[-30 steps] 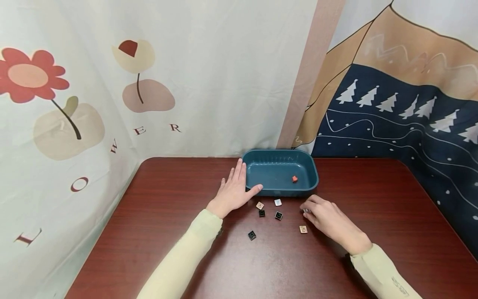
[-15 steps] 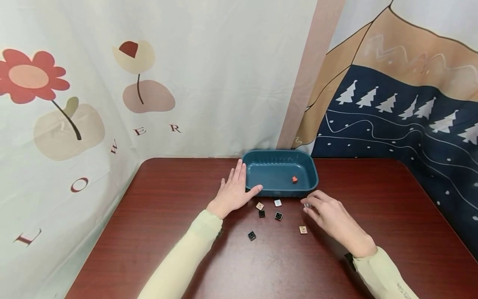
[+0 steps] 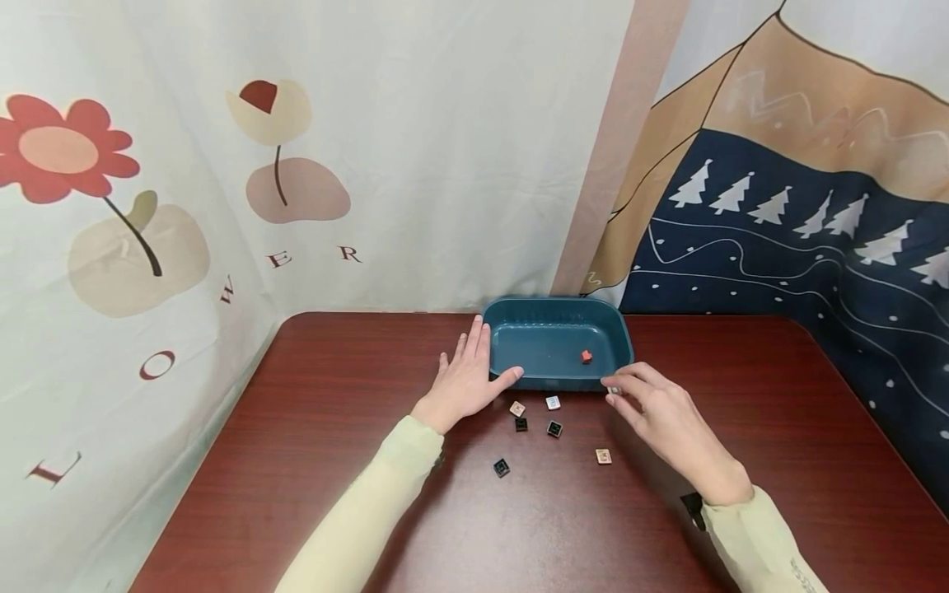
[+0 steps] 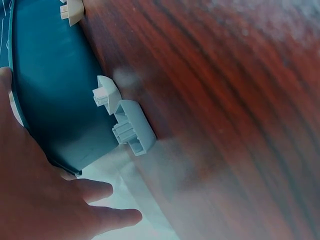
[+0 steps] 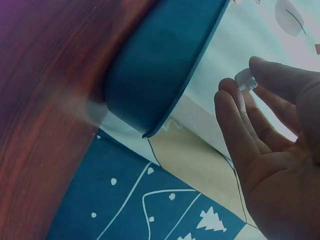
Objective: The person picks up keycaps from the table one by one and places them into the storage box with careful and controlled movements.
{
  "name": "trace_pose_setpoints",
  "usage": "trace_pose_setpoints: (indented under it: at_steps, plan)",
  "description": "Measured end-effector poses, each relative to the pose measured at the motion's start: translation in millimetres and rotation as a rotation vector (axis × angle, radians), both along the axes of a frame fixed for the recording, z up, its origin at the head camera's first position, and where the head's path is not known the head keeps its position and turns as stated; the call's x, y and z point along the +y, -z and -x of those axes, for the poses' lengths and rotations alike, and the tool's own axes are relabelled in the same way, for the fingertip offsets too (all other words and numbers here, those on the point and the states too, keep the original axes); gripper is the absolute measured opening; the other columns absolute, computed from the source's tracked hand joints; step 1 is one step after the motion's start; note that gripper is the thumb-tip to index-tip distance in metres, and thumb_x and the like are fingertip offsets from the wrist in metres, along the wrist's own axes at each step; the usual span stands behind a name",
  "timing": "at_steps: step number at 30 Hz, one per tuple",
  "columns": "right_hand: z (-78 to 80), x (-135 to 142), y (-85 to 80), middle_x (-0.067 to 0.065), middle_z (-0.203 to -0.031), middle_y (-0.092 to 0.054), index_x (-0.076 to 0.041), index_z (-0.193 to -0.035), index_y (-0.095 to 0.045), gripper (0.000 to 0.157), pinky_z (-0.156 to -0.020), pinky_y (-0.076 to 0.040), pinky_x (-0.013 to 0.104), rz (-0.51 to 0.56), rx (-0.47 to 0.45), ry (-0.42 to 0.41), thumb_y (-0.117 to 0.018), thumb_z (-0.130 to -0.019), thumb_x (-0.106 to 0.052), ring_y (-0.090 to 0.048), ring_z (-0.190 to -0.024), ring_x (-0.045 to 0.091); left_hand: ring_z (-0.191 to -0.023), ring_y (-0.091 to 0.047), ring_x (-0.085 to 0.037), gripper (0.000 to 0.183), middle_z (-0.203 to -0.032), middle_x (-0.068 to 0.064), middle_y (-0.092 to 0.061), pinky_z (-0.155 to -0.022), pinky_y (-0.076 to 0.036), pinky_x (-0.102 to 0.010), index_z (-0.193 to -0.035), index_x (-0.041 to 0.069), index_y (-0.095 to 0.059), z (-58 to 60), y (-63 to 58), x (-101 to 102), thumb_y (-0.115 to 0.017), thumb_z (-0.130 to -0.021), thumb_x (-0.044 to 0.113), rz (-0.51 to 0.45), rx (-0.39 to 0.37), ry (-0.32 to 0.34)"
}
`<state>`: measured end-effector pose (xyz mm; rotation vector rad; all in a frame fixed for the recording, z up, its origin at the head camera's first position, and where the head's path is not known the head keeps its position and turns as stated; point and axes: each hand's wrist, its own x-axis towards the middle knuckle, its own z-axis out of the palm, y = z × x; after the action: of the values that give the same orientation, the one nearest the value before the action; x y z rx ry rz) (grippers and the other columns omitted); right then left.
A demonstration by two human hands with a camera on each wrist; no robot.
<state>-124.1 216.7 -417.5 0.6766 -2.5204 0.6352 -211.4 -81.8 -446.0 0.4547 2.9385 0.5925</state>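
Observation:
My right hand point(image 3: 670, 424) pinches a small whitish keycap point(image 5: 245, 80) between thumb and fingertips, near the front right corner of a dark blue rectangular tray point(image 3: 549, 384). Straight fingers of my left hand point(image 3: 463, 383) rest along the tray's left rim, the thumb stretched toward its front edge. A small orange-red piece point(image 3: 586, 357) lies inside the tray. In front of it are a white keycap point(image 3: 553, 403), a pinkish keycap point(image 3: 517, 408) and several dark ones, such as a black keycap point(image 3: 554, 429). A cream keycap point(image 3: 604, 456) lies nearer the right forearm.
The reddish-brown table point(image 3: 334, 461) carries everything. Behind it hangs a pale curtain point(image 3: 415, 148) with flower prints, meeting a navy cloth point(image 3: 778, 247) with tree prints on the right. The tray stands at the table's back edge. Another dark keycap point(image 3: 501, 468) lies closer to me.
My right hand has lifted the whitish keycap off the front of the table and moved slightly back, up to the tray's right corner. My left hand has stayed at the tray.

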Motion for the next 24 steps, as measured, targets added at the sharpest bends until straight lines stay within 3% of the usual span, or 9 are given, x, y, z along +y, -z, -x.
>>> trace_pose_setpoints:
  at_steps: [7, 13, 24]
  plan:
    - [4.1, -3.7, -2.6, 0.007, -0.108, -0.068, -0.004, -0.112, -0.078, 0.028, -0.077, -0.061, 0.044, 0.043, -0.014, 0.012, -0.084, -0.085, -0.003, -0.068, -0.092, 0.022, -0.158, -0.012, -0.04, 0.105, -0.174, -0.004, 0.01, -0.12, -0.015, -0.068, -0.167, 0.008, -0.004, -0.2, -0.3, -0.8, -0.042, -0.097, 0.077, 0.008, -0.001, -0.002]
    - [13.1, -7.7, -2.5, 0.007, -0.108, -0.069, -0.004, -0.112, -0.078, 0.025, -0.082, -0.058, 0.044, 0.067, 0.03, 0.013, -0.082, -0.087, -0.005, -0.068, -0.096, 0.024, -0.158, -0.011, -0.039, 0.105, -0.174, -0.003, 0.01, -0.12, -0.015, -0.068, -0.167, 0.009, -0.003, -0.3, -1.8, -0.5, -0.04, -0.097, 0.078, 0.024, -0.004, -0.003]
    - [41.5, -21.3, 5.6, 0.008, -0.108, -0.068, -0.003, -0.113, -0.077, 0.021, -0.077, -0.059, 0.041, 0.068, -0.021, 0.028, -0.077, -0.092, -0.002, -0.066, -0.091, 0.021, -0.157, -0.013, -0.041, 0.105, -0.174, -0.005, 0.008, -0.119, -0.015, -0.068, -0.167, 0.008, -0.006, 0.4, -1.3, -0.3, -0.043, -0.097, 0.077, 0.01, 0.003, 0.003]
